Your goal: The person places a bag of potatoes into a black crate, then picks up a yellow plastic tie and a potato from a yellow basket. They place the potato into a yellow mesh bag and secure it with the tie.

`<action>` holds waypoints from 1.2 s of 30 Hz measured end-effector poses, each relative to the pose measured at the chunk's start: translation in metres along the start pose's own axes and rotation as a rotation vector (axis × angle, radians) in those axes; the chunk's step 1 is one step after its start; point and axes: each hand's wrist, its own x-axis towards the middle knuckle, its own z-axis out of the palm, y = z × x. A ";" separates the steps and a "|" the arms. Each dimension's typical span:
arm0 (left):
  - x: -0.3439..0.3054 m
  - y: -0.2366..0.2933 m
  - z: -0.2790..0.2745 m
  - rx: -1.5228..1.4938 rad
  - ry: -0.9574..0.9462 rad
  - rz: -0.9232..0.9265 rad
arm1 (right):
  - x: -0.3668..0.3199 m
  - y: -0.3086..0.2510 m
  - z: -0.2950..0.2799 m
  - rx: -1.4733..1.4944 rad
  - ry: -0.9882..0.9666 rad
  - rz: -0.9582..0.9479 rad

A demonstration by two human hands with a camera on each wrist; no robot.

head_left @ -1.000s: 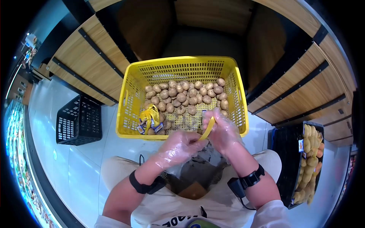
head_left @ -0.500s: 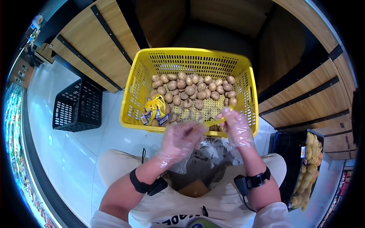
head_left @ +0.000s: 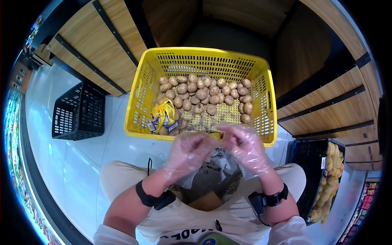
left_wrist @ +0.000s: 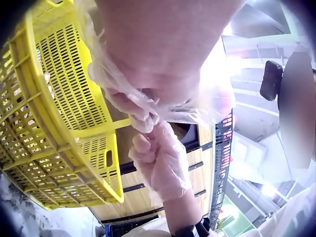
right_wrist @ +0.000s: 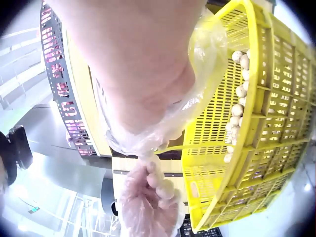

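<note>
Tiled floor point(head_left: 81, 163); left hand point(head_left: 190, 149), right hand point(head_left: 245, 147) pinch yellow strip point(head_left: 216, 135) over crate point(head_left: 143, 136) rim.

Potatoes point(head_left: 202, 94) in crate point(head_left: 204, 61), basket point(head_left: 75, 112) leftward.

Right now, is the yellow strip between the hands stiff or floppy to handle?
Probably floppy: the yellow strip looks thin, and similar strips bundled in the yellow crate droop in loops. Likely light: the left hand and right hand just pinch it.

yellow crate point(head_left: 141, 92) ahead, potatoes point(head_left: 204, 96) inside
</note>
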 end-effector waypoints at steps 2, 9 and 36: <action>-0.001 0.006 0.000 0.022 -0.013 -0.018 | 0.001 -0.010 0.003 -0.113 -0.005 0.000; 0.001 0.002 -0.006 0.041 -0.023 -0.021 | -0.011 0.003 0.004 0.067 -0.002 0.044; 0.005 0.005 0.002 0.179 -0.020 0.235 | -0.020 0.008 0.011 0.167 -0.049 0.278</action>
